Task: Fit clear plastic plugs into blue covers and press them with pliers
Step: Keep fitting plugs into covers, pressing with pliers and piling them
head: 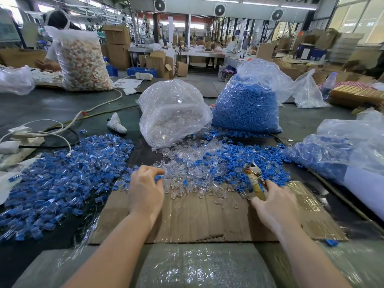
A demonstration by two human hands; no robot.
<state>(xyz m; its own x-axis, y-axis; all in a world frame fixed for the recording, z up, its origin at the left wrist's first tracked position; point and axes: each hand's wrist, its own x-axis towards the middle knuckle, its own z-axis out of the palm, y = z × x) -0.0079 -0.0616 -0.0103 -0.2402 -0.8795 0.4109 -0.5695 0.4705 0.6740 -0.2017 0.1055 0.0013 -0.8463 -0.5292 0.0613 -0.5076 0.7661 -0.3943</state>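
My left hand (145,189) pinches a small blue cover (158,178) at the near edge of a loose heap of clear plastic plugs (182,171). Blue covers (228,163) are mixed into that heap and spread to its right. My right hand (274,204) grips the taped handles of a pair of pliers (254,179), whose jaws point away from me into the blue covers. Both hands are over a flat sheet of cardboard (207,215). A big pile of assembled blue-and-clear pieces (62,179) lies to the left.
A clear bag of plugs (172,113) and a bag of blue covers (247,104) stand behind the heap. Another bag of blue parts (340,150) lies at the right. White cables and a power strip (18,140) lie at the left. A person (56,38) works at the far left.
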